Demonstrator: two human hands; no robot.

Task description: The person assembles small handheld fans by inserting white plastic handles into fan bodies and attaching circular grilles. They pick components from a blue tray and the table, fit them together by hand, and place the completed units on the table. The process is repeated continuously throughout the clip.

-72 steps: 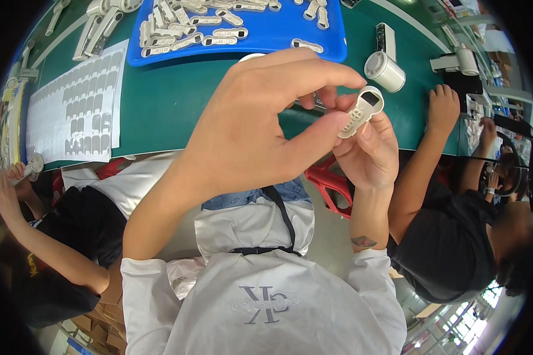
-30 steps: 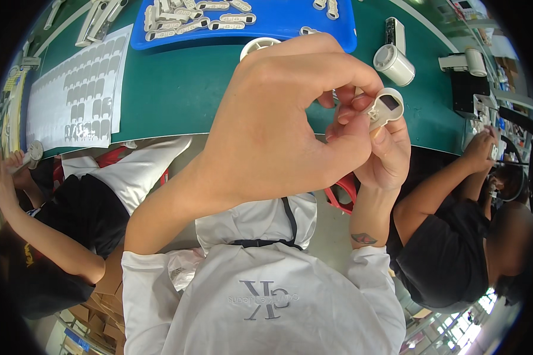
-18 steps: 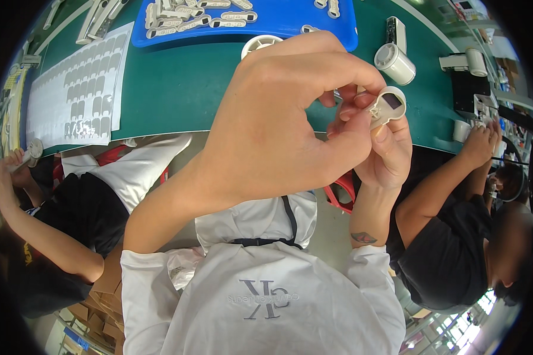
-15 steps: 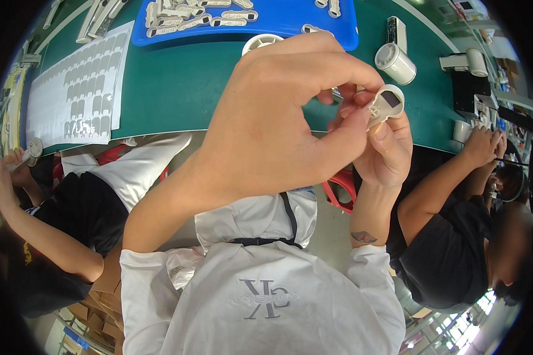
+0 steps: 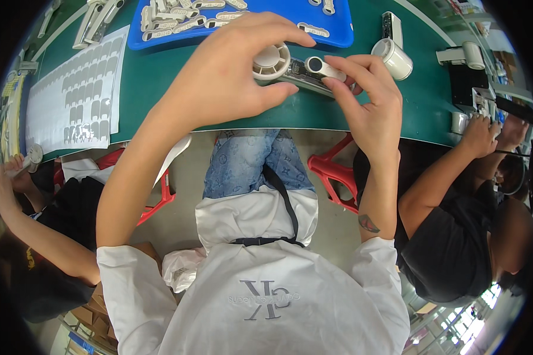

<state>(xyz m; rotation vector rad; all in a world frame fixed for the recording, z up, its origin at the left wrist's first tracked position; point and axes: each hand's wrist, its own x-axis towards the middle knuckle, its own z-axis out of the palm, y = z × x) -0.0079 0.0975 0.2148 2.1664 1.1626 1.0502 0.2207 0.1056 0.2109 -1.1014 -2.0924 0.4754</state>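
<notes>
Both forearms reach up from the lower edge to the near edge of the green tabletop [image 5: 160,77]. The left hand [image 5: 231,65] arches, fingers curled, over a round white fan head [image 5: 270,60], thumb beneath it. The right hand [image 5: 367,100] pinches a short white cylinder [image 5: 324,68] between fingertips and thumb; its long axis runs left to right, dark open end facing the fan head, just beside it.
</notes>
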